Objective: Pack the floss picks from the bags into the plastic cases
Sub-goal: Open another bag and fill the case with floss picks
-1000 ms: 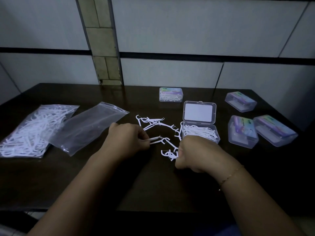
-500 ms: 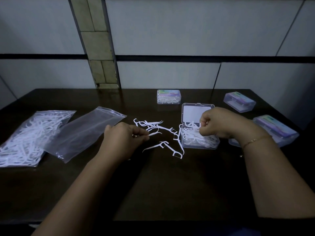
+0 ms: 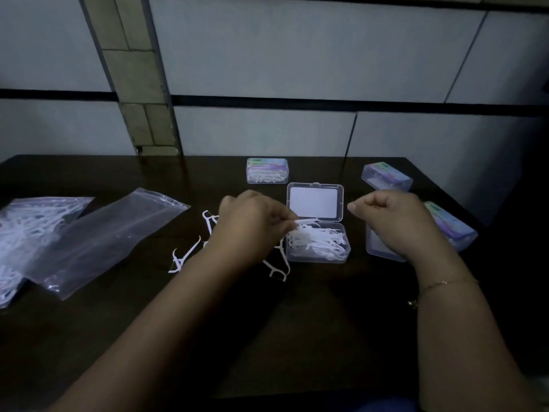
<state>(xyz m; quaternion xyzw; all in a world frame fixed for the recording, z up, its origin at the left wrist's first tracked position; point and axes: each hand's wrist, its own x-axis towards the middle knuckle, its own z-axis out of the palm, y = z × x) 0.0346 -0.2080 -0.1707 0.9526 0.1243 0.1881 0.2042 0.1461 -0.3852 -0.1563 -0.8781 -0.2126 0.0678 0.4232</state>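
Note:
An open clear plastic case [image 3: 341,257] sits mid-table, its lid [image 3: 315,202] raised and its tray holding a heap of white floss picks [image 3: 318,240]. My left hand [image 3: 252,227] pinches a white floss pick [image 3: 306,222] at the case's left rim. My right hand [image 3: 395,221] hovers to the right of the case with fingers curled and nothing visible in them. Several loose picks [image 3: 184,255] lie on the table left of and under my left hand. A bag full of picks [image 3: 32,230] lies at the far left, beside an empty clear bag [image 3: 110,239].
A closed case with picks [image 3: 267,171] stands behind the open one. Three more closed cases sit at the right: one at the back [image 3: 386,175], one at the edge [image 3: 451,227], one partly under my right hand [image 3: 383,251]. The dark table [image 3: 326,322] ends at a panelled wall.
My left hand has moved right from the loose picks to the open case, carrying a pick. My right hand has drawn back from the case to its right side.

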